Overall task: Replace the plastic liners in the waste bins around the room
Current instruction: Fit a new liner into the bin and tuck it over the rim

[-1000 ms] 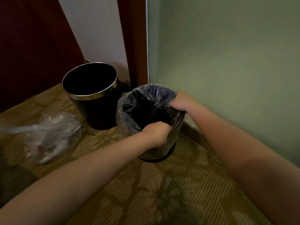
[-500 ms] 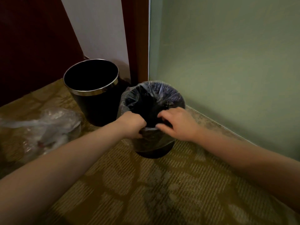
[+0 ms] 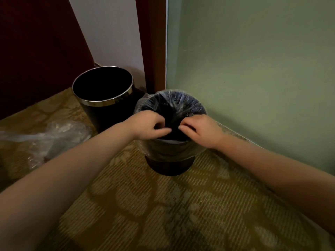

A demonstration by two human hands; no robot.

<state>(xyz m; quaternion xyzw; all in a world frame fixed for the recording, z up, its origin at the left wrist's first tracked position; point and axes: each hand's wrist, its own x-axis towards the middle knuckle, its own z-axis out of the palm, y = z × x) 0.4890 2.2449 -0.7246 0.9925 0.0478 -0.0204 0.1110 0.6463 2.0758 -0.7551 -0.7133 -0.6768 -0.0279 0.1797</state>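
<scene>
Hands nearly meet at the near rim of the lined bin (image 3: pixel 169 153), left hand (image 3: pixel 148 126) and right hand (image 3: pixel 202 132) each pinching its liner (image 3: pixel 174 102); bare bin (image 3: pixel 108 113) stands just left, nearer the left hand

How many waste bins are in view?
2. The unlined bin stands by the door frame; the lined bin sits right of it, near the green wall. Others may lie offscreen.

Both arms reach forward; left hand (image 3: pixel 148 126), right hand (image 3: pixel 201 130) nearly touching, fingers (image 3: pixel 164 130) curled, pinching liner (image 3: pixel 181 100).
</scene>
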